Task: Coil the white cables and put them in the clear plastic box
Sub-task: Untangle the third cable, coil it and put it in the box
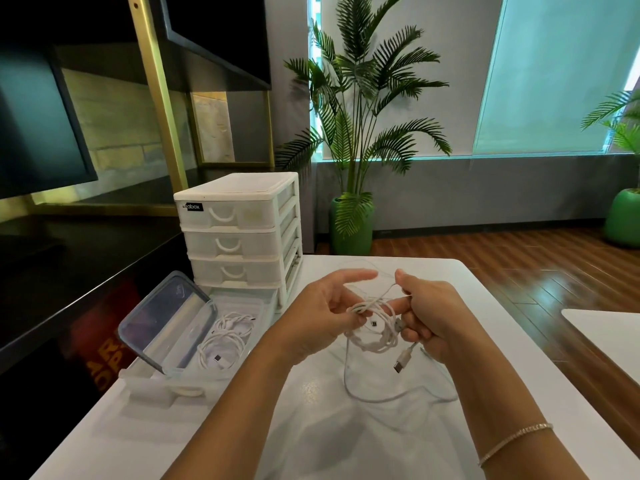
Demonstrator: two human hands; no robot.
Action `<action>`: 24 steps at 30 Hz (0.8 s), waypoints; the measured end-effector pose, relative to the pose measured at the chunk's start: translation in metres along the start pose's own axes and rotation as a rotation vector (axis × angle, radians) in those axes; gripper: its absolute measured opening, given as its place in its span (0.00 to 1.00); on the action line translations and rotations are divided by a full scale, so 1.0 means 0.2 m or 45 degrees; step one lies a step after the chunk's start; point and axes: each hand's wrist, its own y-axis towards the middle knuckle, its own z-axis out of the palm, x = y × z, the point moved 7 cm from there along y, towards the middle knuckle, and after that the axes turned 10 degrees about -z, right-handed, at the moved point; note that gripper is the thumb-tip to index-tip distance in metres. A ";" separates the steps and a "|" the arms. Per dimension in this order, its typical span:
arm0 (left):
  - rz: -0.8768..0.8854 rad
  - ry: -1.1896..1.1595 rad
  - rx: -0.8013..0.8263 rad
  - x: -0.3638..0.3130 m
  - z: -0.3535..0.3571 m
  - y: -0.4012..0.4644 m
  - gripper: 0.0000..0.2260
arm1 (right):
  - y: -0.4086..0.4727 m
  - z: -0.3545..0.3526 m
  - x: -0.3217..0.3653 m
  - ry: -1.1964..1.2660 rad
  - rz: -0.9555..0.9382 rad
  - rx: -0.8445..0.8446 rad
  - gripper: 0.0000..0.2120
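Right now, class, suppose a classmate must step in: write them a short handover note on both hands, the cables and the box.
Left hand: pinches the part-wound coil of the white cable above the table.
Right hand: grips the same cable, with a plug end hanging below.
The clear plastic box sits open at the left, in a pulled-out drawer.
Done: coiled cables already lie in the box.
Left: wind in the loose length trailing on the table, then place this coil in the box.
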 end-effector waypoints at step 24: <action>0.334 0.233 -0.707 -0.05 -0.07 -0.04 0.04 | 0.01 0.01 0.02 -0.230 -0.135 -0.040 0.14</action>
